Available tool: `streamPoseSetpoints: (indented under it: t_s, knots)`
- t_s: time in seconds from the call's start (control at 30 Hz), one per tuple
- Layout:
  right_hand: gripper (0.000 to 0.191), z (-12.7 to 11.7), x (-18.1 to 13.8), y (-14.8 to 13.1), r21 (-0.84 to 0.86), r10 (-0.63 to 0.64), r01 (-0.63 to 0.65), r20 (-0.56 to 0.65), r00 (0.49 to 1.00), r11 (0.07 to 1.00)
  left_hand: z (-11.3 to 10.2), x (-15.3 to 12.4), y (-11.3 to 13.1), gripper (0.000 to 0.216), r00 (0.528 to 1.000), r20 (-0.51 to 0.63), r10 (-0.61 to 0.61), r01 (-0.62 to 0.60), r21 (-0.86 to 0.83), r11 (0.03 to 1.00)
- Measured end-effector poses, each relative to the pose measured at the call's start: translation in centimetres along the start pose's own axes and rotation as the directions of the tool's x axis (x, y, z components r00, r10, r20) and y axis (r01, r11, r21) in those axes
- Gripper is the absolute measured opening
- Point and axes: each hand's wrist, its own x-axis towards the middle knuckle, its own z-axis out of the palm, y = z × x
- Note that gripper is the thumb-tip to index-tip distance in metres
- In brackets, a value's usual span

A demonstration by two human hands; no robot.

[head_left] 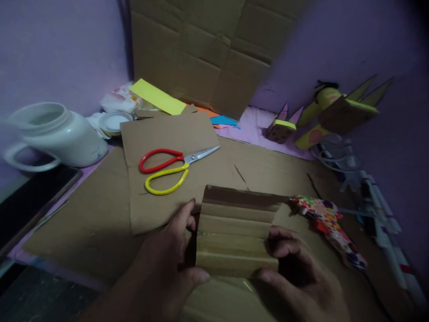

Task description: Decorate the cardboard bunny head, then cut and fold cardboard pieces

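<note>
A piece of creased brown cardboard [237, 237], bent along several parallel folds, is held up between both hands over the table. My left hand [167, 259] grips its left edge, with the thumb at the lower corner and some fingers behind it. On the right edge my right hand [298, 268] is closed, thumb low and fingers curled at the side. Beyond the piece, scissors [187, 158] with one red and one yellow handle lie on a flat cardboard sheet [147, 214]. A flower-patterned glue gun [331, 223] rests right of the piece, its nozzle near the upper right corner.
A white jug [77, 138] and a dark phone-like slab [36, 201] are at the left. Yellow paper [159, 96] lies at the back. A large cardboard panel [197, 53] leans on the wall. Eared cardboard figures [283, 127] stand back right. A dark cord trails from the glue gun.
</note>
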Motion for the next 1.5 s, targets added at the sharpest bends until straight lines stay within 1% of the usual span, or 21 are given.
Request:
streamPoseSetpoints:
  t_s: [0.03, 0.1, 0.17, 0.23, 0.3, 0.37, 0.43, 0.5, 0.53, 0.63, 0.7, 0.83, 0.93, 1.03, 1.07, 1.13, 1.2, 1.27, 1.33, 1.43, 1.5]
  knots:
    - [0.023, 0.1, -0.3, 0.0, 0.045, 0.001, 0.001, -0.029, 1.0, 0.999, 0.1, -0.1, -0.2, 0.078, 1.0, 0.018, 0.012, -0.011, -0.011, 1.0]
    - [0.029, 0.3, -0.9, 0.0, 0.119, 0.05, -0.042, -0.069, 0.996, 0.992, 0.3, -0.2, -0.4, 0.062, 0.998, 0.068, 0.017, -0.015, -0.037, 0.999]
    - [0.039, 0.5, -1.2, 0.0, 0.179, 0.133, -0.116, -0.088, 0.987, 0.977, 0.3, -0.2, -0.3, 0.043, 0.991, 0.132, -0.026, 0.032, -0.04, 0.999]
    - [0.049, 0.6, -1.3, 0.0, 0.263, 0.204, -0.172, -0.096, 0.974, 0.949, 0.2, -0.1, 0.1, 0.033, 0.978, 0.188, -0.09, 0.1, -0.04, 0.994]
    - [0.056, 0.6, -1.1, -0.3, 0.354, 0.233, -0.197, -0.063, 0.97, 0.914, 0.0, 0.0, 0.6, 0.03, 0.957, 0.263, -0.121, 0.152, -0.1, 0.983]
    - [0.058, 0.4, -0.8, -0.4, 0.396, 0.229, -0.217, 0.018, 0.973, 0.892, -0.1, 0.1, 0.9, 0.028, 0.943, 0.31, -0.121, 0.175, -0.153, 0.973]
    - [0.053, 0.3, -0.7, -0.4, 0.401, 0.214, -0.235, 0.098, 0.972, 0.886, -0.2, 0.0, 1.0, 0.02, 0.95, 0.292, -0.114, 0.157, -0.129, 0.979]
    - [0.047, 0.1, -0.8, 0.0, 0.387, 0.22, -0.246, 0.112, 0.969, 0.889, -0.1, -0.2, 0.8, 0.014, 0.963, 0.242, -0.117, 0.136, -0.065, 0.989]
    - [0.043, 0.1, -1.0, 0.3, 0.367, 0.237, -0.255, 0.094, 0.967, 0.894, -0.1, -0.3, 0.8, 0.013, 0.966, 0.231, -0.113, 0.13, -0.063, 0.989]
    - [0.034, -0.1, -1.7, 1.3, 0.254, 0.309, -0.307, 0.033, 0.951, 0.917, 0.0, -0.3, 0.5, 0.025, 0.968, 0.242, -0.073, 0.113, -0.158, 0.981]
    - [0.034, -0.2, -2.0, 1.8, 0.183, 0.341, -0.34, 0.027, 0.94, 0.922, 0.2, -0.2, 0.4, 0.033, 0.967, 0.249, -0.053, 0.112, -0.23, 0.967]
    - [0.037, -0.1, -1.8, 1.0, 0.089, 0.41, -0.41, 0.019, 0.912, 0.908, 0.5, -0.2, -0.2, 0.034, 0.973, 0.221, -0.071, 0.136, -0.292, 0.947]
    - [0.035, 0.2, -1.2, -0.6, 0.12, 0.456, -0.454, 0.014, 0.89, 0.883, 0.5, -0.1, -0.5, 0.034, 0.972, 0.216, -0.088, 0.154, -0.315, 0.936]
    - [0.032, 0.3, -0.5, -2.0, 0.179, 0.458, -0.461, 0.06, 0.887, 0.869, 0.2, 0.1, -0.2, 0.028, 0.967, 0.221, -0.128, 0.185, -0.262, 0.947]
    - [0.031, 0.3, -0.3, -2.3, 0.189, 0.453, -0.461, 0.086, 0.887, 0.867, 0.2, 0.2, 0.0, 0.025, 0.968, 0.222, -0.12, 0.176, -0.25, 0.952]
    - [0.031, 0.2, -0.1, -2.7, 0.202, 0.439, -0.463, 0.152, 0.885, 0.863, 0.1, 0.4, 0.3, 0.019, 0.974, 0.217, -0.065, 0.122, -0.259, 0.958]
    - [0.031, 0.2, 0.0, -2.9, 0.201, 0.442, -0.478, 0.201, 0.874, 0.855, 0.2, 0.6, 0.5, 0.018, 0.981, 0.195, -0.013, 0.069, -0.287, 0.956]
    - [0.03, 0.0, 0.0, -2.9, 0.177, 0.452, -0.489, 0.212, 0.866, 0.854, 0.4, 0.7, 0.5, 0.013, 0.987, 0.162, -0.004, 0.047, -0.266, 0.963]
    - [0.03, -0.1, 0.0, -2.6, 0.173, 0.446, -0.481, 0.205, 0.871, 0.86, 0.5, 0.8, 0.5, 0.009, 0.991, 0.135, -0.006, 0.033, -0.203, 0.979]
    - [0.035, -0.6, 0.3, -1.3, 0.242, 0.441, -0.491, 0.232, 0.867, 0.837, 0.4, 0.9, 0.6, 0.017, 0.99, 0.142, 0.003, 0.013, -0.116, 0.993]
    - [0.035, -0.9, 0.7, -0.3, 0.307, 0.46, -0.541, 0.298, 0.836, 0.783, 0.4, 1.0, 0.6, 0.023, 0.989, 0.148, 0.004, 0.01, -0.097, 0.995]
